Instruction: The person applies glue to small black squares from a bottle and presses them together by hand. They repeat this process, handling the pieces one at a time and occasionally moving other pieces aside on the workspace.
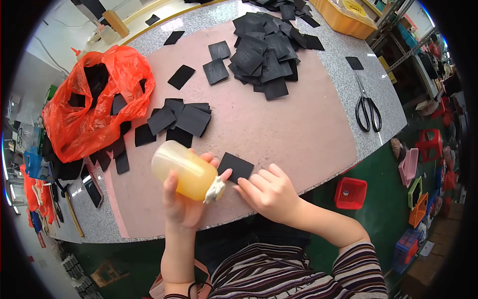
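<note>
My left hand [186, 202] is wrapped round a translucent bottle [183, 169] of yellow liquid, tilted so its whitish, crusted nozzle points down to the right. Just right of the nozzle a black square piece [236, 166] lies on the pink mat [279, 129]. The curled fingers of my right hand [269, 192] touch the lower edge of that piece. A small stack of black pieces [193, 119] lies beyond the bottle, and a large heap of them [269, 52] is at the far side of the mat.
An open red plastic bag [112, 109] with black pieces sits at the left. Black-handled scissors [367, 109] lie at the right of the speckled table [381, 92]. A yellow bin [343, 19] stands at the back right. Below the table's right edge is a red basket [350, 193].
</note>
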